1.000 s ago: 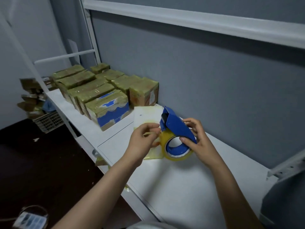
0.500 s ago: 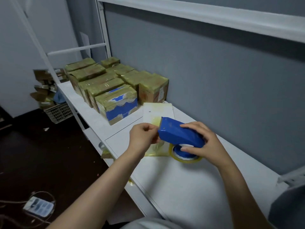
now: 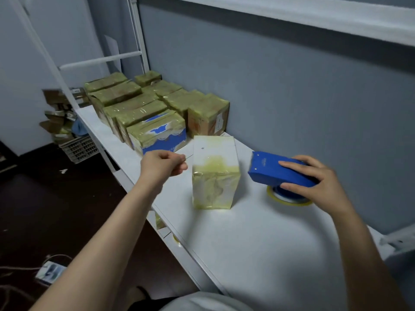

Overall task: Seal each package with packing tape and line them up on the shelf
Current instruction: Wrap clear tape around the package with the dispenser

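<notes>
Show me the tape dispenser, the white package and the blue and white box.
tape dispenser [image 3: 267, 170]: head view, on its blue cover.
white package [image 3: 215, 176]: head view, on its yellowish taped middle.
blue and white box [image 3: 157, 131]: head view, on its tape-covered top.

Left forearm [image 3: 116, 221] and right forearm [image 3: 359, 243], unsleeved as far as they show, end in the bare left grip [image 3: 165, 163] and right grip [image 3: 314, 178]. A pale grey garment [image 3: 202, 303] covers the torso, with dark clothing [image 3: 146, 305] just beside it.

Blue tape dispenser [image 3: 278, 171], white package [image 3: 214, 173] under yellowish tape, white shelf [image 3: 258, 243].
</notes>
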